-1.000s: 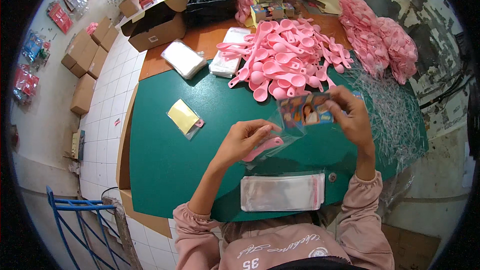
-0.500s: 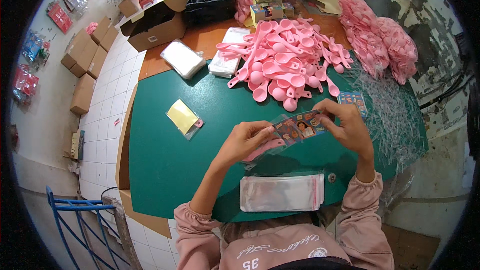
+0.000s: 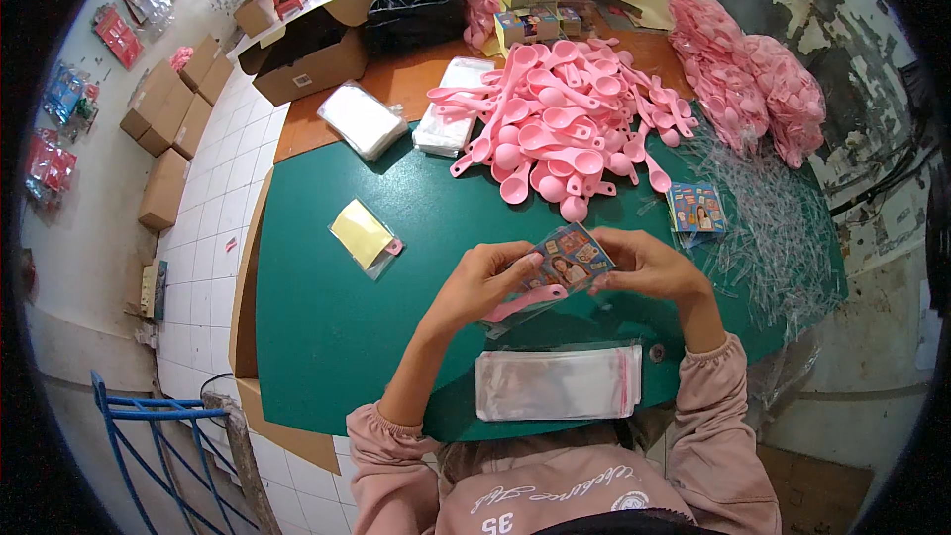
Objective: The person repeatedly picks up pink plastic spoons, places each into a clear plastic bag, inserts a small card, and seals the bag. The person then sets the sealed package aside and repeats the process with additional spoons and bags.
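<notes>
Card (image 3: 575,260) shifted leftward — left hand (image 3: 480,284) pinches clear bag (image 3: 543,313), right hand (image 3: 649,267) half-curled alongside.

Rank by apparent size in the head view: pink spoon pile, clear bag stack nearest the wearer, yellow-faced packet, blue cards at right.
Pink spoon pile
Clear bag stack
Yellow-faced packet and blue cards: too alike to rank.

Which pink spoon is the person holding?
The pink spoon in the clear bag at the left hand; the others lie untouched in the heap or other bags.
</notes>
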Tool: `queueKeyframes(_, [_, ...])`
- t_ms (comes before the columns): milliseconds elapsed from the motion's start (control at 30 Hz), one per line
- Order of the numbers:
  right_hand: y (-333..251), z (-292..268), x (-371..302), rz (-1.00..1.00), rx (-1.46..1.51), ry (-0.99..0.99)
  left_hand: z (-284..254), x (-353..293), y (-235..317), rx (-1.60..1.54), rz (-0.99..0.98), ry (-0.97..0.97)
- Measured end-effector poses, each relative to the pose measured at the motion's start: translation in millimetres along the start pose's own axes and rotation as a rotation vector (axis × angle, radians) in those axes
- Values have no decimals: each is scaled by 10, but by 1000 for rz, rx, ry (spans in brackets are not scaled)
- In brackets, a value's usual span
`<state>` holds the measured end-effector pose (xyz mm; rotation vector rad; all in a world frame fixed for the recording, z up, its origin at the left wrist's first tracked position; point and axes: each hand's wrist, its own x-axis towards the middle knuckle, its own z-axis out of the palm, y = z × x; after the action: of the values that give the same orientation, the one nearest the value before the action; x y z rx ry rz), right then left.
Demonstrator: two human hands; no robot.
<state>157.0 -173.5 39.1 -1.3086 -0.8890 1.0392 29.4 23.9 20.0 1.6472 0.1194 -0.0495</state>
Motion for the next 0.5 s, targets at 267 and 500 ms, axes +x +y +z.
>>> queueKeyframes(267, [-469,-1176,-692,20,-390,690,-44,4,-15,-7,-23,-15])
queueKeyframes(500, [-493,-90,-103,56,-632,319,-52,16,-34,47,-3,-39])
